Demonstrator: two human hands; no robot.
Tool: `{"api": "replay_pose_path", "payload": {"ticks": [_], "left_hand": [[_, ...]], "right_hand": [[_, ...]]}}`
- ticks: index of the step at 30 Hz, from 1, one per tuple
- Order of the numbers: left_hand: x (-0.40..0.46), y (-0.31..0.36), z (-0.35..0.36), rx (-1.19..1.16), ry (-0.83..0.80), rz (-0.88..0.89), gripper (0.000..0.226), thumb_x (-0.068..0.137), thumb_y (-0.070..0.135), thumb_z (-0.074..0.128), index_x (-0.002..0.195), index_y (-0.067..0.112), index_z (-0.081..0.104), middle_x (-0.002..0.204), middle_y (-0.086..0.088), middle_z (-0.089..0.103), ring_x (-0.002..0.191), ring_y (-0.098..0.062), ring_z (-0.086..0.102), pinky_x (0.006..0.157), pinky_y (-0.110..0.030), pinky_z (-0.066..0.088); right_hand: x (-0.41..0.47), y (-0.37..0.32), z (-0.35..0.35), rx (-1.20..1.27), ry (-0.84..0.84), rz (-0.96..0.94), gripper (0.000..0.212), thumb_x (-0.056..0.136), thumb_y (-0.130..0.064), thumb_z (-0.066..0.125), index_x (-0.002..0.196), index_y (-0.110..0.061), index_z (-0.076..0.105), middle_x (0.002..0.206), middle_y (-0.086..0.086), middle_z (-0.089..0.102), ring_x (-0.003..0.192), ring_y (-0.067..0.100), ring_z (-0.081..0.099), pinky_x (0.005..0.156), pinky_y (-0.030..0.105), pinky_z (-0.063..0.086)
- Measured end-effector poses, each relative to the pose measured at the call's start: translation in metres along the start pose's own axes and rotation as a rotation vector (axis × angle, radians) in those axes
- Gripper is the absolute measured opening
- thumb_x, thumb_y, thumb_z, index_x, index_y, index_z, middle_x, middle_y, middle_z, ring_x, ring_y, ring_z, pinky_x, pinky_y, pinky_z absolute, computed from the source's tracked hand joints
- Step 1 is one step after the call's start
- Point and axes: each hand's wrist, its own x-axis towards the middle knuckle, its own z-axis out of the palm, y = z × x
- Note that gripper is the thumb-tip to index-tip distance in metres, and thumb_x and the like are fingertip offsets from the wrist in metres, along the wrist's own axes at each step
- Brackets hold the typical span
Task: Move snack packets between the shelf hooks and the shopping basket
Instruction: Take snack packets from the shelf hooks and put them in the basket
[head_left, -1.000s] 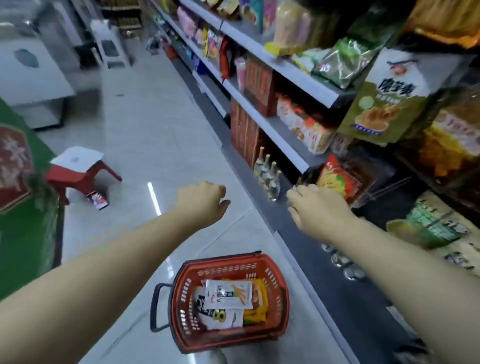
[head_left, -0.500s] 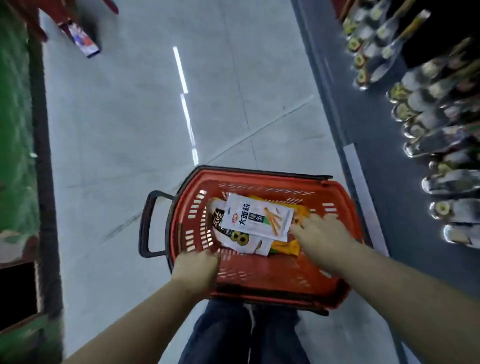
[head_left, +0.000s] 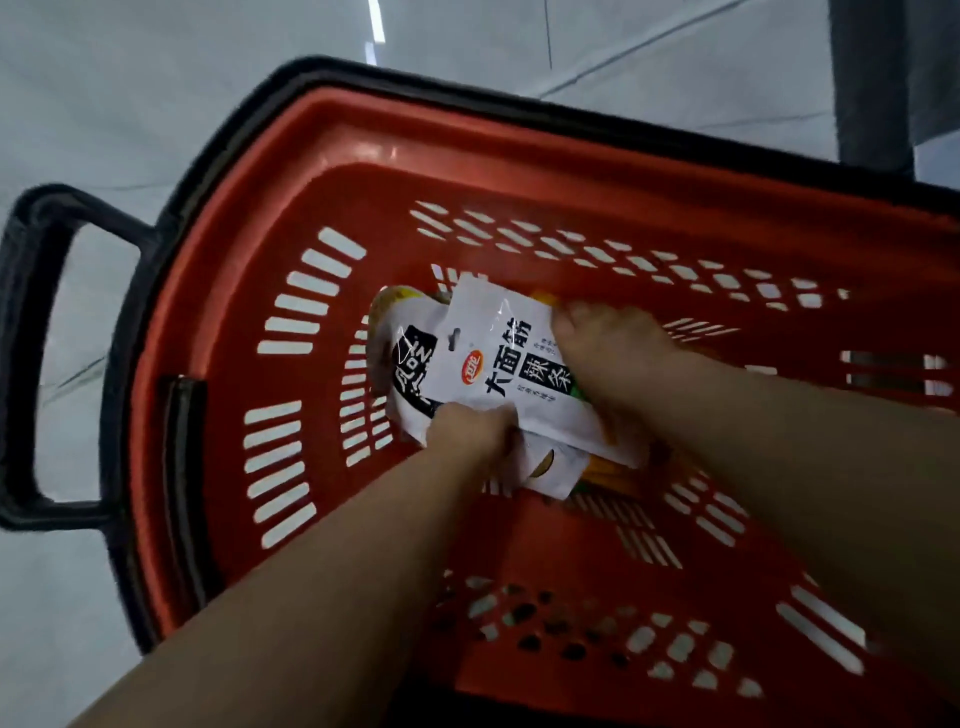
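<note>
Both hands now down in red basket (head_left: 332, 135), left hand (head_left: 475, 428) & right hand (head_left: 608, 343) gripping white packet (head_left: 498, 364).

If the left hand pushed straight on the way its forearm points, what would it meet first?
It is already there: the left hand sits at the near edge of the white packet, apparently gripping it. Further on it would likely reach the basket's far wall, though depth is unclear.

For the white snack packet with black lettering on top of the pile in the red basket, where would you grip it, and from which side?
Probably the near-left edge of the white flat foil packet, from above. It lies flat atop the other packets in the red slotted plastic basket; that edge overhangs them, where the left hand is. The right hand covers its far-right side.
</note>
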Motion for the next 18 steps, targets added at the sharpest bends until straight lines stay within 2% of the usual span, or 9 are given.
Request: {"api": "replay_pose_path", "payload": {"ticks": [1,3,6,9,11,12,14,16,18], "left_hand": [[0.008,-0.004,0.003,-0.178,0.005,-0.068,0.031,0.082,0.026,0.069,0.090,-0.002,0.062,0.079,-0.015,0.067,0.071,-0.029,0.067,0.058,-0.026,0.050],[0.017,-0.012,0.004,-0.372,0.007,-0.102,0.028,0.083,0.021,0.070,0.091,-0.003,0.059,0.077,-0.018,0.064,0.068,-0.030,0.063,0.054,-0.028,0.047],[0.012,-0.020,0.004,-0.518,-0.039,-0.120,0.022,0.087,0.015,0.068,0.083,0.010,0.047,0.077,-0.016,0.061,0.066,-0.027,0.059,0.056,-0.032,0.048],[0.000,-0.013,-0.001,-0.607,-0.063,-0.128,0.019,0.092,0.009,0.061,0.081,0.011,0.045,0.072,-0.010,0.057,0.061,-0.020,0.055,0.055,-0.029,0.048],[-0.005,-0.006,-0.006,-0.563,-0.043,-0.095,0.012,0.093,0.006,0.058,0.086,0.008,0.048,0.074,-0.011,0.056,0.058,-0.018,0.054,0.051,-0.026,0.050],[-0.008,-0.003,-0.009,-0.506,-0.022,-0.054,0.008,0.093,0.007,0.057,0.090,0.006,0.051,0.076,-0.012,0.056,0.058,-0.019,0.054,0.047,-0.024,0.050],[-0.014,0.000,-0.018,-0.410,0.029,0.049,0.007,0.091,0.008,0.059,0.087,0.007,0.054,0.075,-0.011,0.058,0.059,-0.020,0.055,0.043,-0.023,0.047],[-0.023,0.002,-0.029,-0.355,0.067,0.161,0.019,0.090,0.010,0.061,0.072,0.009,0.055,0.068,-0.008,0.057,0.062,-0.021,0.056,0.054,-0.026,0.051],[-0.038,0.007,-0.042,-0.279,0.038,0.275,0.024,0.090,0.013,0.063,0.068,0.007,0.055,0.068,-0.010,0.055,0.069,-0.021,0.054,0.067,-0.033,0.048]], "right_hand": [[0.006,-0.002,0.001,0.040,0.003,0.021,0.044,0.092,-0.004,0.039,0.136,-0.005,0.033,0.131,0.013,0.043,0.119,0.030,0.047,0.088,0.041,0.044],[0.011,-0.005,0.003,0.133,0.027,0.071,0.043,0.092,-0.007,0.044,0.134,-0.009,0.035,0.130,0.012,0.043,0.119,0.030,0.047,0.086,0.042,0.045],[0.010,-0.008,0.008,0.224,0.026,0.113,0.045,0.095,-0.020,0.049,0.136,-0.013,0.031,0.129,0.012,0.043,0.117,0.031,0.048,0.084,0.042,0.046],[0.005,-0.007,0.008,0.300,0.020,0.134,0.051,0.096,-0.029,0.050,0.140,-0.015,0.029,0.132,0.011,0.040,0.119,0.033,0.044,0.089,0.043,0.043],[0.000,-0.005,0.008,0.376,0.029,0.133,0.047,0.096,-0.027,0.049,0.139,-0.013,0.032,0.133,0.013,0.041,0.120,0.033,0.043,0.091,0.041,0.041],[-0.003,-0.004,0.010,0.491,0.035,0.159,0.039,0.097,-0.024,0.049,0.132,-0.012,0.038,0.130,0.014,0.046,0.117,0.033,0.046,0.088,0.039,0.042],[-0.011,-0.002,0.011,0.787,0.033,0.270,0.016,0.096,-0.020,0.051,0.108,-0.014,0.043,0.113,0.016,0.057,0.102,0.030,0.055,0.073,0.031,0.037],[-0.023,0.002,0.015,1.028,0.084,0.334,0.015,0.094,-0.016,0.054,0.106,-0.013,0.046,0.096,0.011,0.059,0.088,0.025,0.056,0.066,0.027,0.033],[-0.040,0.003,0.016,1.203,0.124,0.323,0.023,0.093,-0.013,0.055,0.116,-0.012,0.054,0.099,0.007,0.065,0.086,0.022,0.059,0.065,0.029,0.040]]}}
